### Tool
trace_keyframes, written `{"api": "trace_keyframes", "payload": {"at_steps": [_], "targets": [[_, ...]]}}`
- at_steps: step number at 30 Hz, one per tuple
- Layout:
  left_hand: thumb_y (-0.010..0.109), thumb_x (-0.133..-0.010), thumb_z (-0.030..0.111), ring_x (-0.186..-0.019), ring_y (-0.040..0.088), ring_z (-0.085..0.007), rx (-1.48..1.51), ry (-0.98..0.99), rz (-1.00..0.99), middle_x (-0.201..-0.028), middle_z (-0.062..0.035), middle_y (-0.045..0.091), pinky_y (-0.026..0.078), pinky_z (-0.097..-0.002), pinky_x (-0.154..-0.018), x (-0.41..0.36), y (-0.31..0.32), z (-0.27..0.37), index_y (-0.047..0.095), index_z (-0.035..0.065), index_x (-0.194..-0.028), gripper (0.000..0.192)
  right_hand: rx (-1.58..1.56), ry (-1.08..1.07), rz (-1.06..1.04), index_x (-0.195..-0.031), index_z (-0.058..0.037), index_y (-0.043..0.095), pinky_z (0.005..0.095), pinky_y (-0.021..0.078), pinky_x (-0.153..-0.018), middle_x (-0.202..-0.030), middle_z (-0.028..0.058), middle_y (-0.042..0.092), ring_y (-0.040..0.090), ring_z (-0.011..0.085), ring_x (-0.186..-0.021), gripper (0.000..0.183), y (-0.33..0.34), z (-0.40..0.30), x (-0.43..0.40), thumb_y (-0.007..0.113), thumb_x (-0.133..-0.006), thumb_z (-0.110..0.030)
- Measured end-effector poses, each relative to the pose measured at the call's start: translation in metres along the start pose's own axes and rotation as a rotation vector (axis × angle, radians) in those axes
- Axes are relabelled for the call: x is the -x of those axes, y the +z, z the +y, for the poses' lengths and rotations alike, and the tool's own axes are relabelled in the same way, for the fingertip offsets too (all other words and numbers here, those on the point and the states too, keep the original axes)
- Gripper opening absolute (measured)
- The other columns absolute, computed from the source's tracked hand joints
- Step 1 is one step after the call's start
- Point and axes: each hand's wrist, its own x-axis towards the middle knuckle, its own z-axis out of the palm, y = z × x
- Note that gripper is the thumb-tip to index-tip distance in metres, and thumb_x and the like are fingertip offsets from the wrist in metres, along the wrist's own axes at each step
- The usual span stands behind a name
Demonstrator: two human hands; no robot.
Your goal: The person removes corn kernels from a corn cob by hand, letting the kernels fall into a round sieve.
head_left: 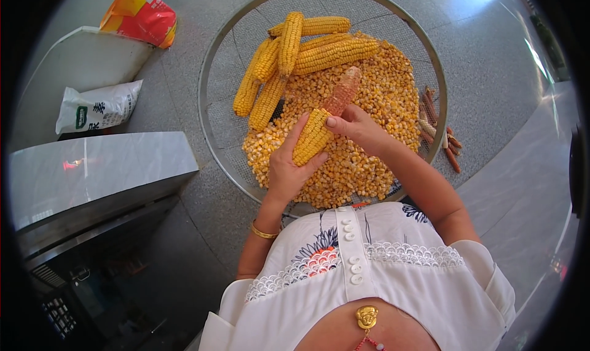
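Note:
My left hand is wrapped around the lower part of a yellow corn ear still covered in kernels. Beyond its upper end, roughly in line with it, runs a bare reddish corn cob; I cannot tell whether this is the same ear's stripped part or a separate cob. My right hand grips around the cob's near end, its thumb pressed on the ear's kernels. Below both hands, loose corn kernels cover much of a large round mesh sieve. Several whole corn ears are piled at its far left.
Bare cobs lie by the sieve's right rim on the speckled grey floor. At left are a white printed sack, a red and yellow bag and a grey stone-topped ledge. A grey polished surface runs along the right.

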Motion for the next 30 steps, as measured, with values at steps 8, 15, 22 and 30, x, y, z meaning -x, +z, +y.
{"api": "trace_keyframes", "payload": {"at_steps": [8,15,22,30], "targets": [[0.064,-0.076,0.004,-0.102,0.051,-0.0130,0.650,-0.124,-0.031,-0.121,-0.0064,0.048,0.042,-0.0241,-0.085,0.002,-0.003,-0.005,0.031,0.0066,-0.132,0.066,0.120,-0.007,-0.101,-0.106,0.0022,0.050,0.0245,0.0415,-0.067,-0.088,0.0039,0.056,0.050,0.0103,-0.077,0.052,-0.010,0.002,-0.001,0.059,-0.080,-0.041],[0.064,-0.074,0.002,-0.093,0.056,-0.0135,0.498,-0.043,0.002,-0.119,-0.0039,0.050,0.045,-0.0234,-0.081,0.001,-0.004,-0.010,0.031,0.0069,-0.132,0.067,0.045,0.022,-0.134,-0.092,-0.0020,0.050,0.0208,0.0338,-0.053,-0.072,0.0000,0.048,0.042,0.0064,-0.061,0.042,-0.007,0.013,-0.006,0.056,-0.082,-0.043],[0.067,-0.073,0.005,-0.097,0.054,-0.0128,0.138,0.032,0.036,-0.117,-0.0056,0.052,0.046,-0.0239,-0.079,0.001,0.001,-0.009,0.034,0.0074,-0.131,0.066,0.066,0.055,-0.012,-0.086,-0.0039,0.048,0.0204,0.0293,-0.048,-0.062,-0.0022,0.039,0.035,0.0059,-0.055,0.040,-0.002,0.010,-0.003,0.052,-0.084,-0.044],[0.067,-0.072,0.004,-0.096,0.056,-0.0155,0.242,0.004,0.060,-0.115,-0.0081,0.053,0.045,-0.0257,-0.080,-0.001,-0.008,-0.011,0.035,0.0070,-0.130,0.067,-0.135,0.035,-0.195,-0.078,-0.0065,0.042,0.0209,0.0252,-0.046,-0.062,-0.0019,0.037,0.031,0.0064,-0.052,0.035,-0.005,0.015,-0.008,0.045,-0.088,-0.040]]}}
